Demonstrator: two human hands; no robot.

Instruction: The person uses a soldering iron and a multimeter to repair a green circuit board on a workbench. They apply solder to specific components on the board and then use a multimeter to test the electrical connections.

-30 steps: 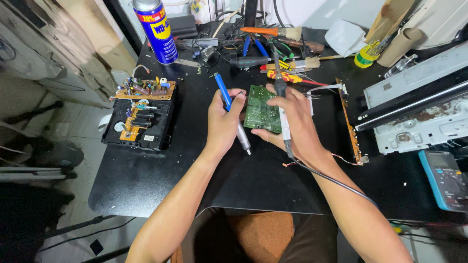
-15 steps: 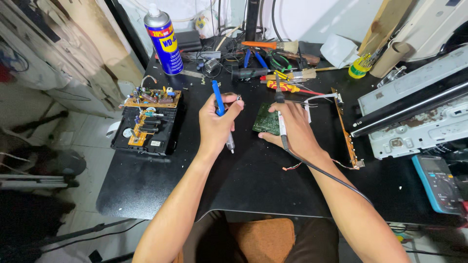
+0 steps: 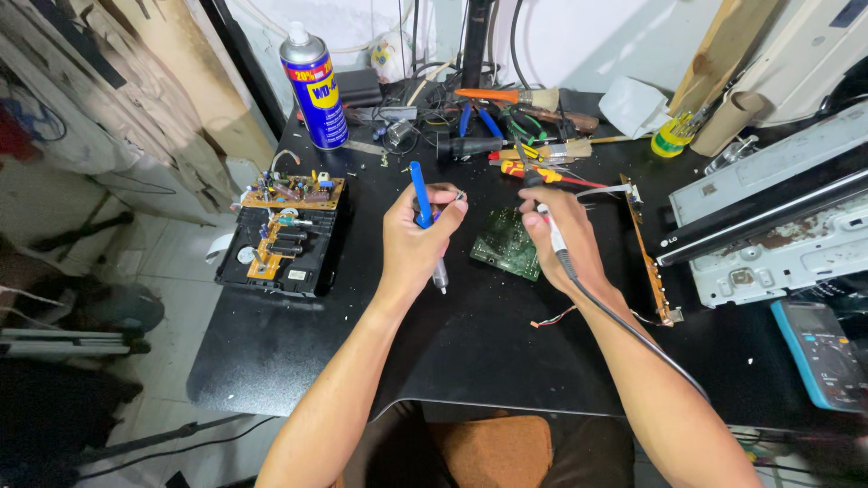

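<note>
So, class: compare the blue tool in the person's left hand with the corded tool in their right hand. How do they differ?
The blue tool is cordless with a blue upper body; the corded tool is pale with a black cable trailing along the forearm. The blue tool stands nearly upright in the left hand, beside the green circuit board; the corded tool lies slanted in the right hand, over that board. Both are slim, pen-shaped hand tools.

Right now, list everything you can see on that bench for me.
green circuit board: 1, green, table centre, between the hands
blue tool: 1, blue handle, in left hand
soldering iron: 1, black cord, in right hand
spray can: 1, blue and yellow, back left
open chassis: 1, black with orange boards, left
multimeter: 1, blue, right edge
brush: 1, orange handle, back
table: 1, black
left hand: 1
right hand: 1
</note>
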